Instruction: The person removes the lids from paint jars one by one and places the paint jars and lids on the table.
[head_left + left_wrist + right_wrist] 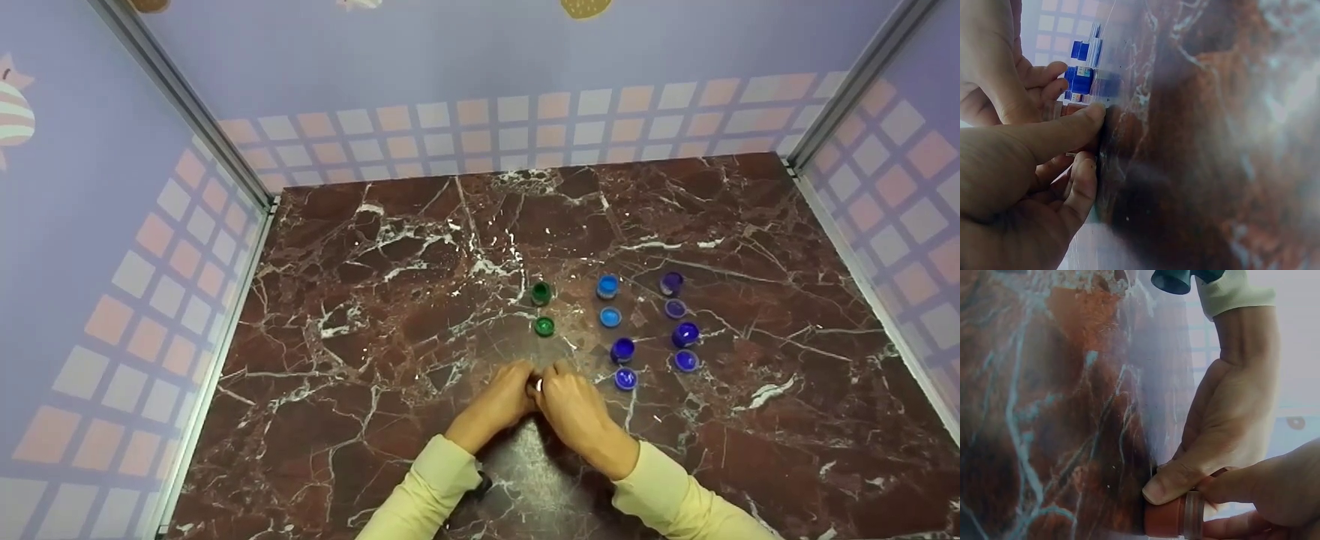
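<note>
Both hands meet low over the table around one small reddish-brown paint jar (1162, 521), mostly hidden by fingers in the head view. My left hand (504, 396) grips the jar's body, its thumb laid along the side near the tabletop. On the jar's clear lid (1193, 515), the fingers of my right hand (576, 409) pinch from above. Just beyond the hands stand an open green paint jar (541, 293) and its green lid (544, 326). To the right is an open dark blue jar (622, 349) with a blue lid (625, 379) in front.
Farther right on the marbled table (420, 315) are an open light blue jar (607, 286), a purple jar (672, 283) and a violet-blue jar (685, 334), each with its lid in front. Patterned panels (480, 67) enclose the back and both sides.
</note>
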`<state>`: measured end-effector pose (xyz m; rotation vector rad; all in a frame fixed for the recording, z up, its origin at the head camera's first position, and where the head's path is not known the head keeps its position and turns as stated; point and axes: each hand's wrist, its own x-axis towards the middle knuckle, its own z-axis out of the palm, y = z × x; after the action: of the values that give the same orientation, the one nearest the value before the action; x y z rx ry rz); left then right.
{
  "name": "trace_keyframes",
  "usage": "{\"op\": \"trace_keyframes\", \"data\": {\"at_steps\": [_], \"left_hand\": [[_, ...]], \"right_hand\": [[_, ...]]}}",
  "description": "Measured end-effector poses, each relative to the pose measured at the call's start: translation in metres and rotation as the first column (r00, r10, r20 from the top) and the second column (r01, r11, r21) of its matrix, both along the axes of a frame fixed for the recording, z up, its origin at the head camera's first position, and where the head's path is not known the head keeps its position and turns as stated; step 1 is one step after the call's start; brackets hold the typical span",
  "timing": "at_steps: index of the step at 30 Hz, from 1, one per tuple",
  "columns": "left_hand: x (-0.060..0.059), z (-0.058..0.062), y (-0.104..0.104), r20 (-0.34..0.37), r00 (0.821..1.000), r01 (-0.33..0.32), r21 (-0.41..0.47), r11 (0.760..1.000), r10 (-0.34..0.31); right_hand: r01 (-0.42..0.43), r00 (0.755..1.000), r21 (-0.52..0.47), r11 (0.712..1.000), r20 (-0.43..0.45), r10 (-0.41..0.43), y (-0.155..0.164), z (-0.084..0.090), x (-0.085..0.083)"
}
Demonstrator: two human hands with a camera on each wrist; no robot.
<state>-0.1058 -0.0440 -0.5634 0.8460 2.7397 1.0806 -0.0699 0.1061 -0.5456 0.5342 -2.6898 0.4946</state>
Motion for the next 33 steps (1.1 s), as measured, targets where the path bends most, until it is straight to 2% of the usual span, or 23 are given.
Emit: {"op": "trace_keyframes", "data": {"at_steps": [2,3,5,11,17,23,30,32,33], "left_hand": [[0.000,0.000,0.000,0.001,1.000,-0.001,-0.007,1.000,0.001],[0.000,0.001,0.000,0.005,1.000,-0.001,-0.009,1.000,0.001],[0.000,0.001,0.000,0.009,1.000,-0.001,-0.004,1.000,0.001],[0.000,0.002,-0.001,0.027,1.000,0.006,0.006,1.000,-0.006],[0.000,0.002,-0.001,0.017,1.000,0.013,-0.023,1.000,-0.013],[-0.001,0.003,-0.001,0.059,0.998,-0.009,-0.041,0.999,0.012],[-0.002,0.003,0.000,0.077,0.997,-0.014,-0.035,0.999,0.017],[-0.002,0.003,0.000,0.074,0.997,-0.007,-0.032,0.999,0.009],[-0.002,0.003,0.000,0.074,0.997,-0.004,-0.029,1.000,0.006]], "right_hand": [[-0.060,0.998,-0.003,0.998,0.019,0.060,0.003,0.002,-0.001],[-0.095,0.994,-0.004,0.995,0.049,0.095,0.003,0.012,0.000],[-0.162,0.983,0.000,0.987,0.083,0.161,0.007,0.014,-0.002],[-0.331,0.935,0.048,0.942,0.149,0.321,0.021,0.017,-0.012],[-0.455,0.884,0.070,0.888,0.153,0.441,0.028,0.019,-0.017],[-0.525,0.849,0.060,0.849,0.112,0.517,0.032,0.016,-0.020],[-0.568,0.813,-0.083,0.819,0.093,0.574,0.038,0.012,-0.022],[-0.552,0.821,-0.132,0.824,0.091,0.564,0.039,0.012,-0.022],[-0.526,0.836,-0.156,0.836,0.088,0.542,0.039,0.012,-0.022]]}}
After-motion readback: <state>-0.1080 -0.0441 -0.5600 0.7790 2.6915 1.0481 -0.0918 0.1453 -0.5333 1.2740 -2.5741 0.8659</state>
